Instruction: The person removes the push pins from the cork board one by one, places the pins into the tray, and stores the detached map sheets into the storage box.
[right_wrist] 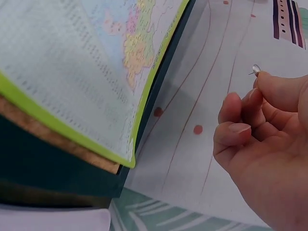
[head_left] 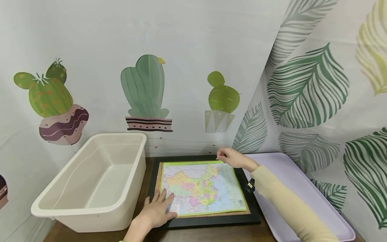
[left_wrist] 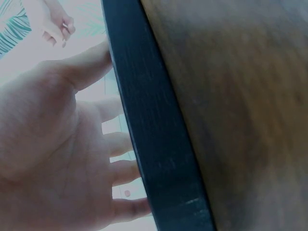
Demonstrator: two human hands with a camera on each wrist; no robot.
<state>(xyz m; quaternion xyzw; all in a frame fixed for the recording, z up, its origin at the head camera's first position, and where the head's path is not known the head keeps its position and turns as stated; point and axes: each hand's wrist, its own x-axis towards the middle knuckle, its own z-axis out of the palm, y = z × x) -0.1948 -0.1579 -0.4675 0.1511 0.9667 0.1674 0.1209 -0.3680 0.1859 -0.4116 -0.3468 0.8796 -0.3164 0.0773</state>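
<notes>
A map sheet (head_left: 196, 188) with a lime-green border lies on a cork board whose black frame (head_left: 211, 220) surrounds it. My left hand (head_left: 157, 209) rests with spread fingers on the lower left corner of the map and frame. In the left wrist view, the black frame edge (left_wrist: 159, 115) hides its fingertips. My right hand (head_left: 234, 158) is raised over the upper right corner of the map. Between thumb and index finger it pinches a small thumbtack (right_wrist: 256, 69), its thin metal point showing in the right wrist view.
A deep cream plastic tub (head_left: 130, 201) stands left of the board. To the right lies a pale lilac tray (head_left: 290, 168), partly under my right forearm. The brown wooden table (head_left: 187, 233) shows in front of the board. A patterned cloth (head_left: 187, 50) hangs close behind everything.
</notes>
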